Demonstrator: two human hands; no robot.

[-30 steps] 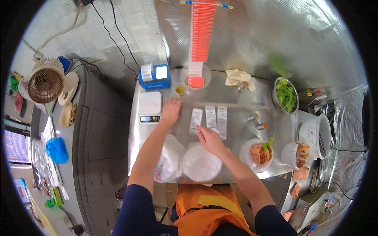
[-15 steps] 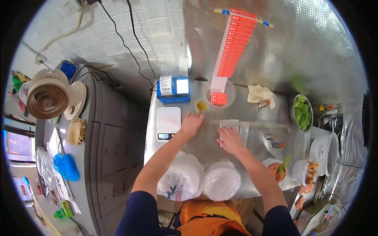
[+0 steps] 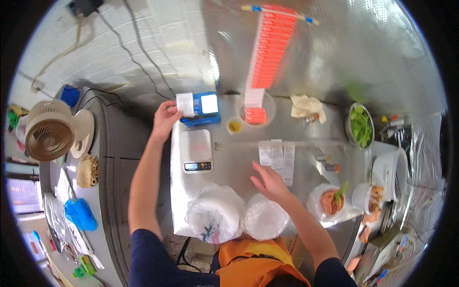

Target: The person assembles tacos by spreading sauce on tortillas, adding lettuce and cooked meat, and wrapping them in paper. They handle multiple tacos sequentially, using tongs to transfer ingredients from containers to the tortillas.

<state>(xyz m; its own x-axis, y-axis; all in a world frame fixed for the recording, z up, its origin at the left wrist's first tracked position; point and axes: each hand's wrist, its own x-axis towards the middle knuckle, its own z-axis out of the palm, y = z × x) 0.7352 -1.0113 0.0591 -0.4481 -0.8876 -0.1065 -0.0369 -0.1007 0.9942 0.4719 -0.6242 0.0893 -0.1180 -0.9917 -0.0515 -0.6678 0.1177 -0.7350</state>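
My left hand (image 3: 165,120) reaches to the far left of the steel counter and pinches the white paper slip (image 3: 185,104) coming out of the blue receipt printer (image 3: 204,108). My right hand (image 3: 268,182) hovers open over the counter, fingers spread, just below three white slips (image 3: 277,155) lying side by side. A white kitchen scale (image 3: 197,151) sits between my two arms. Two stacks of white lidded containers (image 3: 217,219) stand at the near edge, in front of my orange apron.
A long red strip of tickets (image 3: 267,52) hangs on the back wall above a round dish. A bowl of greens (image 3: 361,125), a white pot (image 3: 389,168) and a food-filled bowl (image 3: 330,201) are at right. A fan (image 3: 48,136) stands at far left.
My left hand moved from the counter near the scale up and left to the printer and took hold of the slip. My right hand stayed near the three slips. The view shifted.
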